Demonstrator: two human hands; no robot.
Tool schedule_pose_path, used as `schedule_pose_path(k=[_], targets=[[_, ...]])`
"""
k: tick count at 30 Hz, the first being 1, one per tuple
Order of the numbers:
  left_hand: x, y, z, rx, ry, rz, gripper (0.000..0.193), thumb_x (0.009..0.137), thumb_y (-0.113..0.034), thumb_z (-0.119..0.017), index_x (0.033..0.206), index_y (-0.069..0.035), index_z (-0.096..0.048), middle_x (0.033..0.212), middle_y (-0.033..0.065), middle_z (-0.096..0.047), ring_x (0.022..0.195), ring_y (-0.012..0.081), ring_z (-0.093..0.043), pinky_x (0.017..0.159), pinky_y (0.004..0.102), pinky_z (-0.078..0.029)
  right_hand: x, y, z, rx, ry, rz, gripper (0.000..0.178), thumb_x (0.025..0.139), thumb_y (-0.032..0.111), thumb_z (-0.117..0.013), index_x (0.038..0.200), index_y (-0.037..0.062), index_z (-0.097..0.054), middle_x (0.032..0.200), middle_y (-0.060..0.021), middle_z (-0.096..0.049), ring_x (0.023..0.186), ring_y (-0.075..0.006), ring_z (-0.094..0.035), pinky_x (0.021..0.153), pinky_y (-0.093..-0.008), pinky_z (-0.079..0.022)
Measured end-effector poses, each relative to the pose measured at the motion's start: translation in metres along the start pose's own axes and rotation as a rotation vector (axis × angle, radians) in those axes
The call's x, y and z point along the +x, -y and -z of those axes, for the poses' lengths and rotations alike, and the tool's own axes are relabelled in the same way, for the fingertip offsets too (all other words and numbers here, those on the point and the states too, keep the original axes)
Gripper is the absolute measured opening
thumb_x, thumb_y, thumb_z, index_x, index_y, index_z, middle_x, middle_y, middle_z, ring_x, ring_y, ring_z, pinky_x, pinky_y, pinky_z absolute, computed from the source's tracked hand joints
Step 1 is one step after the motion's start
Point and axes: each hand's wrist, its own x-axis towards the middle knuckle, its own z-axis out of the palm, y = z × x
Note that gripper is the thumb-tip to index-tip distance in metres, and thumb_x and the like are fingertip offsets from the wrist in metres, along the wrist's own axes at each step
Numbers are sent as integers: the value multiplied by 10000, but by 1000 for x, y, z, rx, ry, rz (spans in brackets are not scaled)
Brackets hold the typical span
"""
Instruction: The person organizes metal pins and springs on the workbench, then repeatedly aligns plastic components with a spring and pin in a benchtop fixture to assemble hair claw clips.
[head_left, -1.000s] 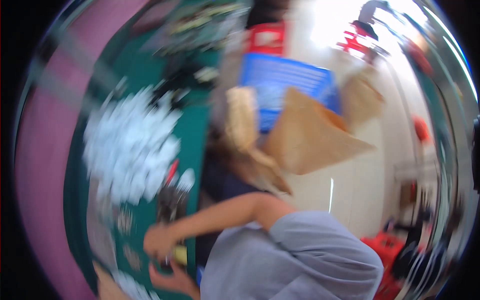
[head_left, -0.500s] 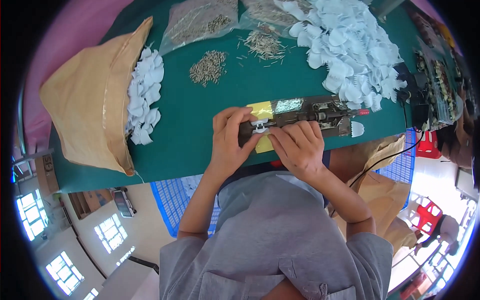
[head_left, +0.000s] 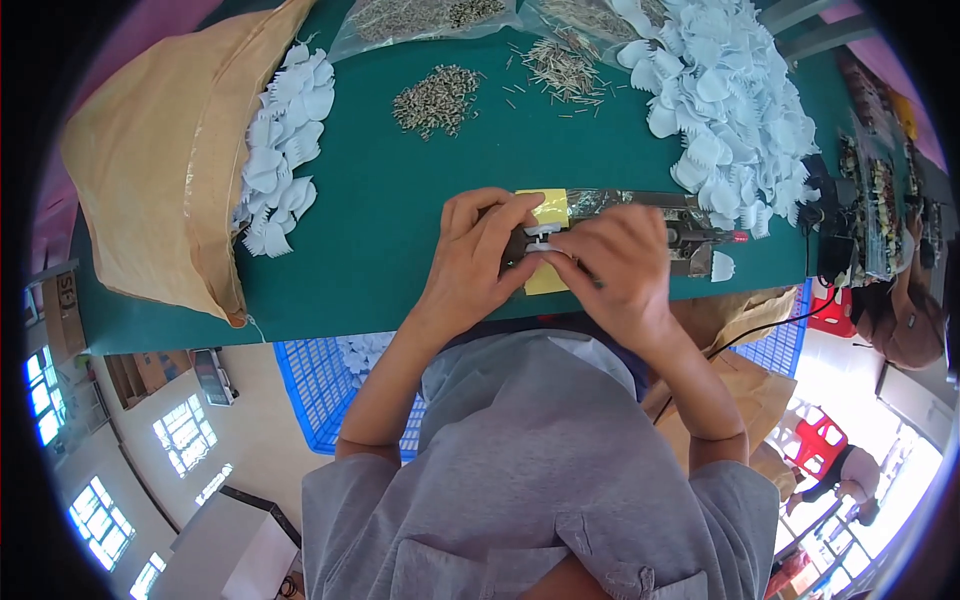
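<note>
At the left end of a dark metal jig [head_left: 685,238], a small white plastic claw clip [head_left: 543,240] sits, its toothed halves partly covered by fingers. My left hand [head_left: 478,250] is closed around that end, fingers at the far side and thumb at the near side of the clip. My right hand [head_left: 620,265] is at the clip's right; its thumb tip touches near it, while the raised fingers are smeared by motion. Yellow tape [head_left: 545,280] shows under the jig's left part. One loose white clip half [head_left: 722,266] lies by the jig's right end.
A large heap of white clip halves [head_left: 735,110] covers the far right. More spill from a brown paper sack [head_left: 150,170] at left. Small metal springs [head_left: 437,100] and thin pins [head_left: 565,72] form two piles on the green table [head_left: 380,230]. A blue basket [head_left: 310,400] stands below.
My right hand's fingers have lifted and turned away from the clip, now blurred. My left hand stays at the jig's left end. The whole view has shifted slightly.
</note>
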Motion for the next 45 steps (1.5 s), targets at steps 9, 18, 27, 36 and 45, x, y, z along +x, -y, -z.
schedule_pose_path(k=[9,18,27,36,45], targets=[[-3,3,-6,-70,-26,29,640,804,-112,-834,1390,-98,-576,1135,37,-680,1188,294,-543,1007,436,-453,26,-24,4,260,211,-146,101,851,119,-790,941,88,-755,828,-46,-688,859,-258,-623,830,-394,-429],[-5,7,-10,-122,-35,40,645,771,-70,-854,1357,-82,-585,1118,51,-706,1183,280,-553,983,412,-481,29,-25,8,284,274,-196,58,880,107,-763,933,83,-758,826,-57,-695,790,-261,-639,789,-380,-467],[-4,4,-8,-132,-40,39,627,758,-31,-859,1327,-59,-596,1070,69,-722,1179,257,-555,953,384,-502,94,-117,-26,-7,318,-237,67,858,135,-742,908,91,-733,893,-57,-717,897,-275,-698,761,-420,-566],[-3,7,-11,-178,-36,45,611,783,-64,-844,1342,-98,-600,1095,39,-713,1176,271,-538,983,403,-474,91,-123,-34,-134,418,-2,107,853,115,-723,891,28,-672,872,-104,-686,915,-305,-678,776,-431,-560],[-6,8,-11,-184,-34,73,621,783,-61,-845,1352,-98,-597,1110,40,-711,1176,268,-542,975,396,-488,44,-32,24,225,279,88,278,792,0,-780,1042,64,-675,845,-54,-666,795,-248,-600,727,-367,-478]])
